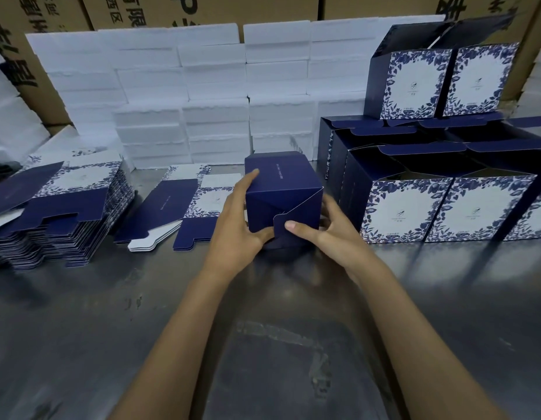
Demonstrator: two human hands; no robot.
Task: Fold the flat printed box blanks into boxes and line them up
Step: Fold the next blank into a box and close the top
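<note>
Two hands work one box [281,189] at table [111,313] centre, w/ finished boxes [445,207] lined up just to its right. Blank stack [60,213] lies left. Left hand [237,221] grips box's left side; right hand [326,228] curls round bottom flap [296,218], thumb pressing it. Flap faces the person, so tuck prob. goes inward, away from body.

Navy box [283,189] sitting mid-table, tipped, bottom flaps facing camera, tabbed flap partly closing. Flat blanks: tall stack [60,207] lying far left, smaller pile [184,207] lying just left of box. Folded boxes [445,204] standing in rows at right, tops open, two more [439,83] stacked above.
</note>
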